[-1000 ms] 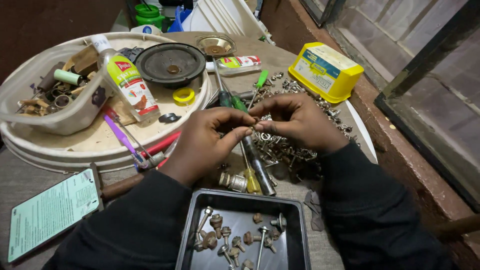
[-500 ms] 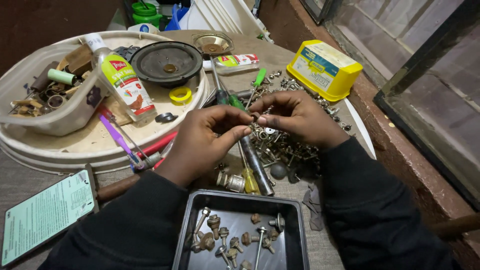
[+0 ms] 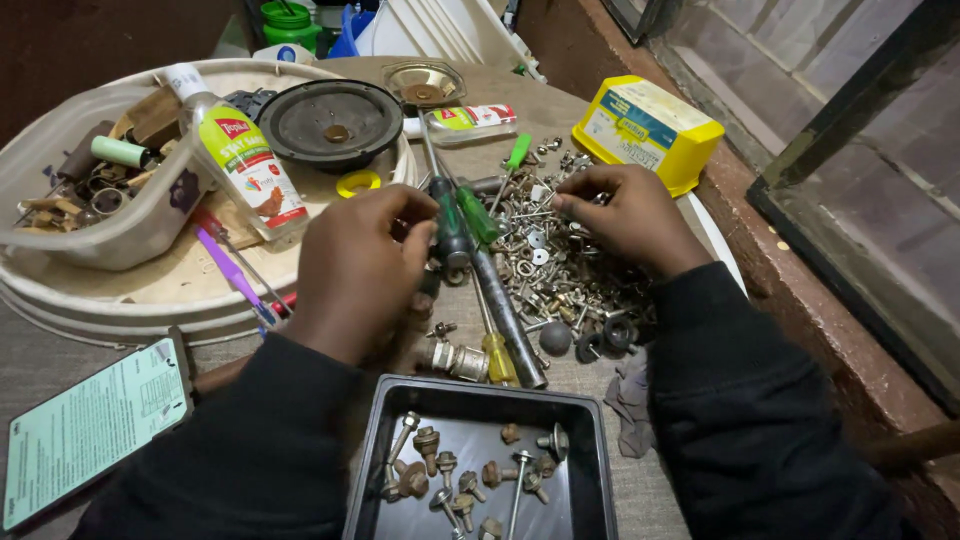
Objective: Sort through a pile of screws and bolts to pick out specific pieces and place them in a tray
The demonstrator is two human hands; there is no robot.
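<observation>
On the cluttered table (image 3: 590, 110), right hand (image 3: 625, 215) pinches into the screw pile (image 3: 555, 270); left hand's (image 3: 360, 270) grip unclear.

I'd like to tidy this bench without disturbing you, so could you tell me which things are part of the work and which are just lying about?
In use:
- left hand
- right hand
- pile of screws and nuts
- black tray holding sorted bolts

Lying about:
- yellow box
- speaker
- plastic bottle
- green-handled screwdrivers
- phone
</observation>
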